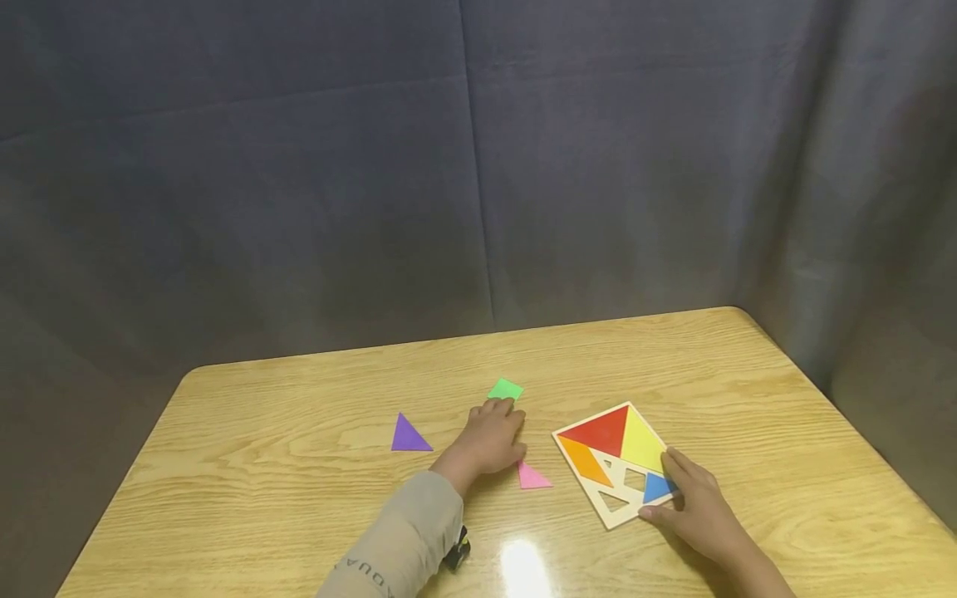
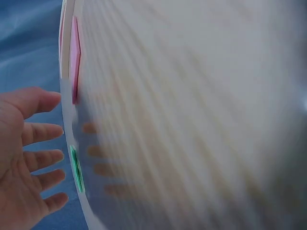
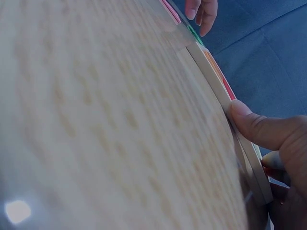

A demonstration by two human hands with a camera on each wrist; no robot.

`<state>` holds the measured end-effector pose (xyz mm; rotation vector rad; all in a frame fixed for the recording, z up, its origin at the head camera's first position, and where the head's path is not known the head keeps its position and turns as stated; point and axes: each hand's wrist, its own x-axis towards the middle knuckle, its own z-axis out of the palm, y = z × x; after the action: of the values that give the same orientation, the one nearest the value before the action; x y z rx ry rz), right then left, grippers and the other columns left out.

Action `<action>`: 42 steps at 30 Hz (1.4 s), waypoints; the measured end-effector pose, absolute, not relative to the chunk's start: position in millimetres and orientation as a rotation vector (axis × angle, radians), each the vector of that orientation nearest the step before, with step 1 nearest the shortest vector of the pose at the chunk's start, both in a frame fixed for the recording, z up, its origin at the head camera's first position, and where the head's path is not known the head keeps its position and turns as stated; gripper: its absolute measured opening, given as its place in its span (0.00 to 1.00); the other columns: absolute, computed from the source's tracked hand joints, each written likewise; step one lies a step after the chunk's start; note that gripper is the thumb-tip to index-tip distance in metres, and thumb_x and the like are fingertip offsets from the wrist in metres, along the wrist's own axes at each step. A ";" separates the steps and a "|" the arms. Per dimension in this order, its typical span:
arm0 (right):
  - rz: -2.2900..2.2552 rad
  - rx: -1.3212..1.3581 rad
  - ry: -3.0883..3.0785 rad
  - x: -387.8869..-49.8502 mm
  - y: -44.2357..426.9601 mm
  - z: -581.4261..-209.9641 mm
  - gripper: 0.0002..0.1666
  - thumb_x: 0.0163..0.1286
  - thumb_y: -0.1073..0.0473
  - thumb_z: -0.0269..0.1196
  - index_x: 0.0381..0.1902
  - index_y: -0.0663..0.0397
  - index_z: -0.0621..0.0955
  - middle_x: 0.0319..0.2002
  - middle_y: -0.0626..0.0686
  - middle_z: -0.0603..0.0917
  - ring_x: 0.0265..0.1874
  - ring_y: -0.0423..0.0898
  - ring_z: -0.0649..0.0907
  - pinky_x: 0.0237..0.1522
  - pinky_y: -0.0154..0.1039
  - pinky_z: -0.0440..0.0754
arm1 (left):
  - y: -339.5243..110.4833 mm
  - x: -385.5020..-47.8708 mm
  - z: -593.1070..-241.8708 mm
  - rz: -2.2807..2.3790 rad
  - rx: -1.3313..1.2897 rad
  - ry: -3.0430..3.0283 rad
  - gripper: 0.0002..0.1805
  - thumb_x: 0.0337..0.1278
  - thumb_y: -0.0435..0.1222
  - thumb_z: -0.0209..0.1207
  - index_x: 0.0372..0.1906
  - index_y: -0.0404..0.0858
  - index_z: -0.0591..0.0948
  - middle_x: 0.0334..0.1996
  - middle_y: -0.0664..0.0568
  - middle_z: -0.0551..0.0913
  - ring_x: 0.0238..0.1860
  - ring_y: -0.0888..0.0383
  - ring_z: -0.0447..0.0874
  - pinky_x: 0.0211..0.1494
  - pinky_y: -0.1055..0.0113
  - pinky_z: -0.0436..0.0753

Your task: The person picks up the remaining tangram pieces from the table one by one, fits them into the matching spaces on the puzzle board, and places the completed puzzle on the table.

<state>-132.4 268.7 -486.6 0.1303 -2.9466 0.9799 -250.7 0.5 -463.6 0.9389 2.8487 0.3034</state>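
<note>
My left hand (image 1: 489, 436) is over the table between a green square piece (image 1: 505, 389) and a pink triangle (image 1: 533, 477). Its fingers are spread and relaxed with nothing in them, as the left wrist view shows; the fingertips come close to the green piece. With thumb and fingers, my right hand (image 1: 695, 502) grips the right corner of a wooden tangram board (image 1: 611, 520). Set in the board are a red triangle (image 1: 604, 430), a yellow triangle (image 1: 641, 443), an orange parallelogram (image 1: 586, 462) and a blue triangle (image 1: 658, 487), partly hidden by the hand. Several cutouts in it are bare.
A purple triangle (image 1: 409, 435) lies on the wooden table (image 1: 262, 482) left of my left hand. Behind the table hangs a dark grey curtain (image 1: 336, 208). A small black object (image 1: 458, 550) shows beside the left sleeve.
</note>
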 end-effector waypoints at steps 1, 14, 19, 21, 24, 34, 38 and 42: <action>0.983 0.128 -2.949 -132.3 268.8 -486.8 0.53 0.44 0.44 0.66 0.57 0.77 0.60 0.58 0.71 0.56 0.54 0.68 0.55 0.49 0.62 0.55 | 0.1 -251.3 -463.4 0.297 0.939 2.852 0.28 0.47 0.44 0.51 0.56 0.37 0.68 0.59 0.42 0.60 0.59 0.46 0.54 0.57 0.51 0.55; 0.978 0.132 -2.943 -132.7 266.9 -487.7 0.53 0.43 0.44 0.66 0.57 0.76 0.59 0.58 0.70 0.57 0.54 0.67 0.55 0.50 0.62 0.55 | -1.8 -261.6 -463.6 0.327 0.869 2.829 0.28 0.49 0.44 0.51 0.57 0.36 0.67 0.60 0.41 0.57 0.61 0.44 0.50 0.59 0.51 0.52; 0.976 0.131 -2.954 -133.4 267.2 -488.9 0.54 0.43 0.43 0.66 0.57 0.76 0.59 0.58 0.70 0.56 0.54 0.67 0.55 0.50 0.62 0.55 | -2.2 -264.6 -465.0 0.333 0.849 2.836 0.28 0.49 0.44 0.51 0.57 0.36 0.67 0.60 0.40 0.58 0.61 0.43 0.50 0.59 0.50 0.53; 0.977 0.132 -2.958 -133.0 267.0 -488.7 0.54 0.43 0.42 0.66 0.57 0.76 0.59 0.58 0.70 0.56 0.54 0.68 0.55 0.49 0.62 0.55 | -2.4 -265.7 -464.8 0.327 0.842 2.843 0.28 0.49 0.44 0.50 0.57 0.36 0.67 0.59 0.40 0.59 0.61 0.42 0.51 0.58 0.50 0.54; 0.981 0.131 -2.959 -132.2 266.5 -487.8 0.55 0.43 0.42 0.65 0.57 0.76 0.59 0.58 0.70 0.56 0.54 0.68 0.55 0.49 0.62 0.55 | -2.6 -267.2 -463.2 0.323 0.830 2.846 0.28 0.50 0.44 0.50 0.56 0.35 0.67 0.59 0.40 0.59 0.60 0.41 0.51 0.58 0.49 0.55; 0.977 0.137 -2.954 -131.8 266.2 -487.0 0.53 0.43 0.43 0.66 0.57 0.76 0.59 0.58 0.71 0.56 0.54 0.67 0.55 0.50 0.62 0.55 | -2.4 -268.5 -456.9 0.358 0.802 2.830 0.27 0.51 0.43 0.51 0.57 0.35 0.66 0.59 0.39 0.60 0.60 0.41 0.53 0.57 0.49 0.56; 0.975 0.139 -2.952 -131.0 266.2 -485.9 0.53 0.43 0.44 0.66 0.56 0.76 0.60 0.58 0.71 0.56 0.54 0.68 0.55 0.50 0.62 0.54 | 0.4 -271.5 -458.3 0.358 0.800 2.833 0.27 0.52 0.43 0.50 0.57 0.35 0.66 0.59 0.39 0.60 0.60 0.42 0.54 0.57 0.50 0.57; 0.976 0.137 -2.955 -129.8 266.6 -486.5 0.53 0.43 0.43 0.66 0.56 0.76 0.60 0.58 0.71 0.57 0.54 0.68 0.55 0.50 0.63 0.54 | 2.9 -273.9 -458.8 0.337 0.796 2.849 0.27 0.51 0.42 0.51 0.57 0.35 0.66 0.59 0.40 0.60 0.59 0.44 0.55 0.56 0.50 0.59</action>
<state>-129.8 266.6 -486.5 0.1365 -2.9553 0.9762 -273.9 2.9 -458.8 0.7961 2.8488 0.3372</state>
